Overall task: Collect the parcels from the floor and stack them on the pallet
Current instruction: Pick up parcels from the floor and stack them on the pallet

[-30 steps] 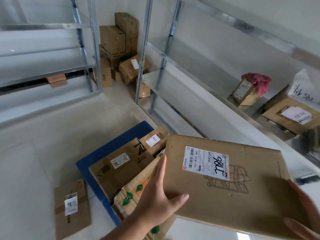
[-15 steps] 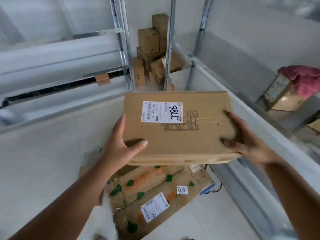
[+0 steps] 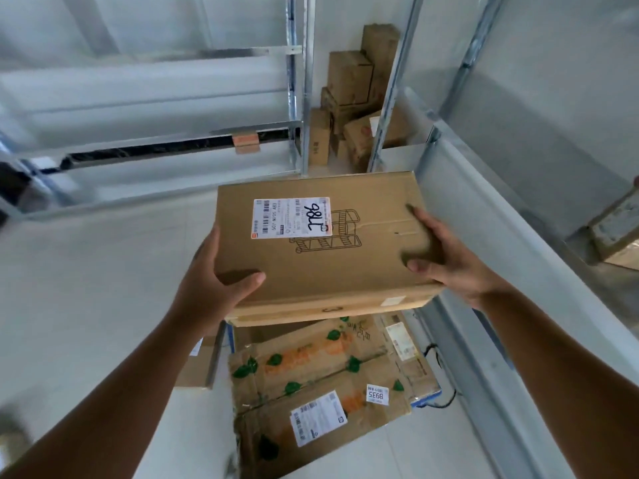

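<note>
You're holding a flat cardboard box (image 3: pixel 321 240) in both hands, up in the air above the stack, roughly level, label side up. Left hand (image 3: pixel 214 281) grips the near left corner: thumb curled over the top face, fingers hidden under or behind the left edge. Right hand (image 3: pixel 446 257) grips the right edge: thumb and one finger lie on the top face, the other fingers are out of sight. The white shipping label (image 3: pixel 292 218) on top carries black marker writing and barcodes; a printed line drawing of a cart sits just beside it.

Directly below the held box lies a bigger carton with green leaf and orange print (image 3: pixel 311 371), with its own white label and a small sticker reading B935. It rests on the blue pallet (image 3: pixel 428 398); only a strip of blue shows at the carton's right edge. Whether the held box touches that carton, can't tell from this view.

A small box (image 3: pixel 198 366) lies on the floor (image 3: pixel 86 288) left of the pallet, partly hidden behind your left forearm. More brown boxes (image 3: pixel 352 98) are piled in the far corner between the metal shelving (image 3: pixel 297 98) uprights. Another box (image 3: pixel 619 229) sits on the lower right shelf.
</note>
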A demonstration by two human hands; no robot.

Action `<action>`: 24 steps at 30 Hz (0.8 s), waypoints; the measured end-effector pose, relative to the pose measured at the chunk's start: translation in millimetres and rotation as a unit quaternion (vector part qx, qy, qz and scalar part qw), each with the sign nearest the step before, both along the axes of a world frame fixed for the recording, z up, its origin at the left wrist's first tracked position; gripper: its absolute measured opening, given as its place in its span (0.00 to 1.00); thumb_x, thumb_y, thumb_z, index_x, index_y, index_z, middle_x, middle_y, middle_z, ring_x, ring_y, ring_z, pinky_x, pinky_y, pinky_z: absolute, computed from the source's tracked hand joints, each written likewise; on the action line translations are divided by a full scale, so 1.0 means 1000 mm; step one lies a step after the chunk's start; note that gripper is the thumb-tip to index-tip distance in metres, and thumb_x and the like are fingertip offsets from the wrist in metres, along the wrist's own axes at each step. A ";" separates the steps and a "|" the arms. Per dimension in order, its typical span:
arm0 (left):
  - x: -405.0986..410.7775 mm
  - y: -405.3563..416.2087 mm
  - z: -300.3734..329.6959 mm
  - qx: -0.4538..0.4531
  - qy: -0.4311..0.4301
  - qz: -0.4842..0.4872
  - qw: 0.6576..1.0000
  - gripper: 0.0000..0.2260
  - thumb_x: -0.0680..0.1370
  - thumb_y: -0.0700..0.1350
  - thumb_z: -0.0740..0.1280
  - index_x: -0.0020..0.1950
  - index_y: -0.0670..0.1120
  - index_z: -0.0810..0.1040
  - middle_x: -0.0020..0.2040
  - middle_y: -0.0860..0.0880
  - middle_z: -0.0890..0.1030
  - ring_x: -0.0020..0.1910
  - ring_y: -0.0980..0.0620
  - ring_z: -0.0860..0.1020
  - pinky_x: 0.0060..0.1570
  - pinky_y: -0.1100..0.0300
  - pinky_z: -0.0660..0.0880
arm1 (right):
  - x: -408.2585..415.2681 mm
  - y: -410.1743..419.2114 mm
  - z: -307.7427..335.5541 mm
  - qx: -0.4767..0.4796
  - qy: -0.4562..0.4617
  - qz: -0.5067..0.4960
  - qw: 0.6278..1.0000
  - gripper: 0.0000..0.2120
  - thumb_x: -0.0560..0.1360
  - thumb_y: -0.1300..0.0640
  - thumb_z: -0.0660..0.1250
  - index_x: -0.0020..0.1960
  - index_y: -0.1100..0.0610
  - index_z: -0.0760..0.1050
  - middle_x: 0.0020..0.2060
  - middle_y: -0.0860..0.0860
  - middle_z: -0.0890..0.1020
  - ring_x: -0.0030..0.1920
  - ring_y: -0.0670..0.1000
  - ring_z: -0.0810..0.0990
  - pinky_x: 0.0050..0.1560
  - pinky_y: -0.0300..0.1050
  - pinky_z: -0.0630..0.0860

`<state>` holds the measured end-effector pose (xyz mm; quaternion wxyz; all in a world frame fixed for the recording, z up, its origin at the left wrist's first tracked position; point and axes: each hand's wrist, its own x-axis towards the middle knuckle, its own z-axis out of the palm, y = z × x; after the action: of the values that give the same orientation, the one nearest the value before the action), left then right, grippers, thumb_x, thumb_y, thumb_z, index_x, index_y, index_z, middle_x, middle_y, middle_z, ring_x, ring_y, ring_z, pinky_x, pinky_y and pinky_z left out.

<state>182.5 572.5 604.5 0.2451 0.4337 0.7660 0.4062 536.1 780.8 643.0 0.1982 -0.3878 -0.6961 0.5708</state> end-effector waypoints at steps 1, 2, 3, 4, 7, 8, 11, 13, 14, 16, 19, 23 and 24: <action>-0.010 0.001 -0.008 -0.003 -0.002 0.002 1.000 0.52 0.72 0.59 0.80 0.85 0.62 0.48 0.79 0.52 0.69 0.72 0.46 0.73 0.64 0.45 0.78 | -0.011 0.003 -0.005 -0.004 -0.001 -0.006 1.000 0.48 0.69 0.59 0.76 0.83 0.42 0.57 0.76 0.46 0.64 0.75 0.52 0.66 0.69 0.49 0.76; -0.019 0.004 -0.016 -0.003 -0.008 0.002 1.000 0.52 0.71 0.61 0.79 0.85 0.62 0.48 0.79 0.52 0.69 0.72 0.46 0.73 0.64 0.45 0.79 | -0.020 0.006 -0.011 -0.003 -0.005 -0.009 1.000 0.48 0.68 0.58 0.76 0.82 0.40 0.58 0.76 0.45 0.64 0.74 0.50 0.67 0.64 0.43 0.78; -0.029 0.009 -0.027 -0.003 -0.016 0.003 1.000 0.52 0.71 0.61 0.79 0.85 0.61 0.49 0.79 0.53 0.69 0.72 0.47 0.73 0.64 0.44 0.79 | -0.032 0.013 -0.020 0.000 -0.013 -0.005 1.000 0.48 0.68 0.57 0.76 0.82 0.39 0.58 0.75 0.44 0.64 0.72 0.49 0.68 0.58 0.38 0.80; -0.038 0.013 -0.037 -0.003 -0.020 0.004 1.000 0.52 0.71 0.61 0.79 0.86 0.61 0.49 0.79 0.53 0.69 0.72 0.47 0.73 0.64 0.42 0.79 | -0.045 0.020 -0.030 0.001 -0.018 0.003 1.000 0.48 0.68 0.57 0.76 0.81 0.37 0.58 0.75 0.43 0.64 0.70 0.47 0.70 0.53 0.36 0.81; -0.061 0.024 -0.072 -0.011 -0.033 0.021 0.999 0.53 0.73 0.57 0.80 0.87 0.59 0.48 0.81 0.52 0.67 0.75 0.46 0.71 0.67 0.39 0.78 | -0.081 0.047 -0.063 -0.013 -0.034 0.030 0.999 0.48 0.69 0.56 0.77 0.81 0.33 0.58 0.74 0.43 0.64 0.66 0.47 0.73 0.48 0.34 0.81; -0.069 0.027 -0.087 -0.017 -0.038 0.033 0.999 0.53 0.73 0.57 0.80 0.87 0.58 0.48 0.81 0.51 0.66 0.75 0.46 0.71 0.68 0.38 0.77 | -0.094 0.057 -0.077 -0.019 -0.042 0.040 0.998 0.48 0.69 0.55 0.77 0.80 0.32 0.57 0.74 0.44 0.64 0.65 0.48 0.74 0.48 0.36 0.82; -0.094 0.038 -0.140 -0.047 -0.038 0.080 0.995 0.54 0.72 0.59 0.80 0.87 0.59 0.48 0.82 0.50 0.64 0.75 0.45 0.70 0.68 0.40 0.76 | -0.131 0.088 -0.131 -0.023 -0.055 0.076 0.995 0.48 0.70 0.50 0.81 0.79 0.30 0.56 0.74 0.46 0.66 0.67 0.51 0.75 0.53 0.44 0.84; -0.106 0.044 -0.183 -0.069 -0.043 0.103 0.991 0.54 0.71 0.59 0.81 0.87 0.59 0.49 0.82 0.51 0.63 0.75 0.45 0.69 0.68 0.41 0.77 | -0.154 0.105 -0.175 -0.017 -0.060 0.101 0.993 0.46 0.68 0.49 0.79 0.75 0.25 0.58 0.72 0.43 0.67 0.67 0.49 0.75 0.56 0.45 0.84; -0.112 0.046 -0.207 -0.072 -0.044 0.115 0.990 0.53 0.71 0.59 0.81 0.86 0.58 0.50 0.82 0.51 0.63 0.75 0.45 0.69 0.67 0.42 0.77 | -0.166 0.113 -0.199 -0.016 -0.057 0.114 0.992 0.44 0.68 0.48 0.79 0.72 0.21 0.60 0.70 0.38 0.68 0.66 0.45 0.76 0.54 0.41 0.83; -0.120 0.051 -0.255 -0.082 -0.048 0.128 0.987 0.53 0.71 0.59 0.81 0.86 0.58 0.51 0.82 0.50 0.63 0.75 0.45 0.70 0.67 0.42 0.77 | -0.184 0.127 -0.249 -0.022 -0.066 0.130 0.989 0.42 0.69 0.47 0.80 0.69 0.18 0.60 0.69 0.36 0.67 0.64 0.40 0.75 0.54 0.36 0.81; -0.124 0.051 -0.320 -0.111 -0.064 0.139 0.982 0.53 0.71 0.60 0.81 0.86 0.57 0.53 0.81 0.49 0.65 0.75 0.44 0.70 0.67 0.40 0.78 | -0.197 0.141 -0.321 -0.050 -0.087 0.155 0.983 0.46 0.68 0.48 0.78 0.74 0.22 0.56 0.72 0.37 0.65 0.68 0.43 0.72 0.62 0.40 0.77; -0.119 0.051 -0.389 -0.131 -0.047 0.130 0.982 0.52 0.71 0.55 0.82 0.87 0.56 0.53 0.83 0.51 0.60 0.72 0.53 0.66 0.63 0.55 0.74 | -0.198 0.147 -0.401 -0.053 -0.155 0.185 0.969 0.51 0.70 0.52 0.80 0.80 0.31 0.52 0.71 0.33 0.61 0.67 0.37 0.69 0.61 0.32 0.72; -0.119 0.051 -0.402 -0.139 -0.037 0.128 0.981 0.53 0.70 0.55 0.82 0.87 0.55 0.53 0.83 0.51 0.60 0.71 0.54 0.64 0.63 0.56 0.71 | -0.195 0.148 -0.417 -0.047 -0.174 0.191 0.965 0.52 0.71 0.55 0.80 0.82 0.35 0.50 0.72 0.34 0.59 0.66 0.37 0.68 0.59 0.29 0.71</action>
<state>63.9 623.6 202.5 0.2772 0.2784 0.8545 0.3397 340.9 928.5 226.3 -0.0571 -0.3493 -0.7535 0.5540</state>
